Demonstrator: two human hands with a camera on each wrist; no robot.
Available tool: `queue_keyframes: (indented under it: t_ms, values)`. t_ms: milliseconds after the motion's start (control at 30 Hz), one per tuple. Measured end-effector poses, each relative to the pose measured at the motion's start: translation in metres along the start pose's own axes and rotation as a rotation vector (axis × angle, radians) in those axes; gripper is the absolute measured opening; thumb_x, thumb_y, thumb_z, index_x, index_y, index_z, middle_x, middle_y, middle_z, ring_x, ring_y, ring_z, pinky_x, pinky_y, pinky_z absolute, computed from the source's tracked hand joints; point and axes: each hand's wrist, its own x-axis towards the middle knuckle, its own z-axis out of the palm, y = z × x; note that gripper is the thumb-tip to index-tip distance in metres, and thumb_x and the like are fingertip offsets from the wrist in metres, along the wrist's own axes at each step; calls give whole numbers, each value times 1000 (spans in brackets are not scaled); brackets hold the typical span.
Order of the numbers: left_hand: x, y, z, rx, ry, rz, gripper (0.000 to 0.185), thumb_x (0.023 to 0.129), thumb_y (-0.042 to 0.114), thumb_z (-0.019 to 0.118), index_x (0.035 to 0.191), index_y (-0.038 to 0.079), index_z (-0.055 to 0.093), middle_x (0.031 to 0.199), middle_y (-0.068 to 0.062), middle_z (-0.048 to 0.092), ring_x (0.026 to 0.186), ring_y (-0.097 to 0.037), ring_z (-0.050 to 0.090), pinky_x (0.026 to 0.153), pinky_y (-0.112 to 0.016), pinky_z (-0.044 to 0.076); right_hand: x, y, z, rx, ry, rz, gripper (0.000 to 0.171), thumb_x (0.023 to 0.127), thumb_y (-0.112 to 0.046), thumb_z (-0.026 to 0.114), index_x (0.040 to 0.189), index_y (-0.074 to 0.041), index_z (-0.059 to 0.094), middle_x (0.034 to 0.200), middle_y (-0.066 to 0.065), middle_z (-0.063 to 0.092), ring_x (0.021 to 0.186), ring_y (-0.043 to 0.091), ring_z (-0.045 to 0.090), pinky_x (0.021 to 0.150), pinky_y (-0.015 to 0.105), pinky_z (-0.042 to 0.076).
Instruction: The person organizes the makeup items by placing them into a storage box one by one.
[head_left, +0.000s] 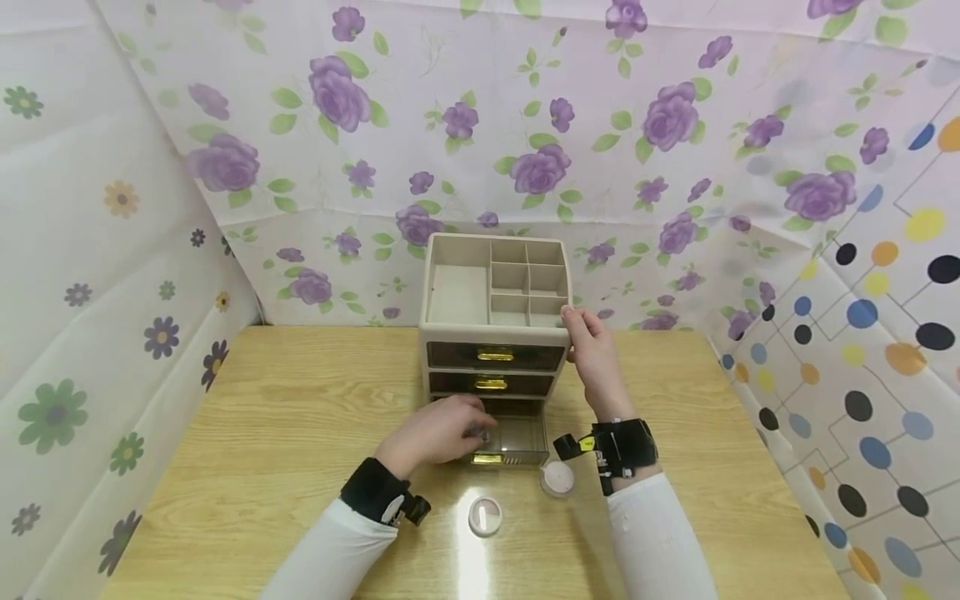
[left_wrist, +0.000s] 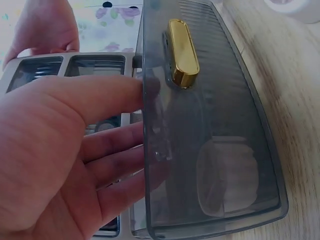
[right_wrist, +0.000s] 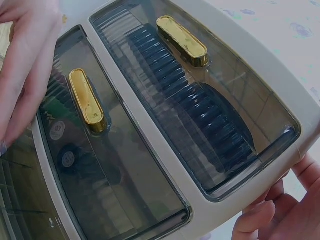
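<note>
A beige desktop drawer organizer (head_left: 495,335) stands at the table's back, its lowest drawer (head_left: 521,454) pulled out. Into that drawer reaches my left hand (head_left: 442,429), thumb and fingertips around a small clear object (head_left: 480,432). In the left wrist view, the smoky drawer front (left_wrist: 210,110) partly covers those fingertips, and the object's kind cannot be made out. My right hand (head_left: 596,350) grips the organizer's upper right edge; its fingers (right_wrist: 255,220) curl against that side. A dark comb-like thing (right_wrist: 200,110) shows through the closed top drawer.
Two small round containers, a pale-lidded one (head_left: 557,478) and a clear-rimmed one (head_left: 484,517), stand on the wooden table (head_left: 315,392) before the drawer. Open compartments (head_left: 510,275) top the organizer. Flowered cloth (head_left: 480,125) hangs close behind, with patterned cloth at both sides.
</note>
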Motion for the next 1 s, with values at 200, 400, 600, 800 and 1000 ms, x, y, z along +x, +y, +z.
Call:
queue_keyframes:
  t_ms: [200,400,600,800,1000]
  values:
    - [7,-4,0,42,-28,8,27,95,14,83,122,10,81,119,-4,74,103,-17,70,88,-31,57,2,2,-1,-6,1,-6,38,108,-51,59,101,-14,62,98,2,58,92,18,54,80,39,43]
    - [16,-6,3,22,-80,7,16,96,13,83,112,14,84,104,3,76,93,-10,69,79,-26,55,2,3,-1,15,5,0,37,109,-49,59,101,-13,62,99,2,58,92,17,55,80,38,43]
    - [21,-11,9,17,-112,-13,16,94,10,84,109,16,85,105,5,78,94,-10,70,82,-26,56,2,3,-2,15,5,6,37,109,-49,59,101,-13,62,97,1,58,90,17,53,78,36,42]
    - [23,-11,9,31,-121,0,19,90,9,88,107,17,86,105,6,78,95,-10,69,85,-27,56,1,2,-1,15,11,-2,37,109,-49,60,100,-13,62,95,0,57,89,16,53,75,33,42]
    - [21,-11,9,50,-151,-13,18,91,13,88,107,20,86,106,7,77,97,-11,67,88,-29,55,1,1,0,7,2,-11,38,109,-47,60,101,-10,62,98,1,58,91,17,56,77,35,45]
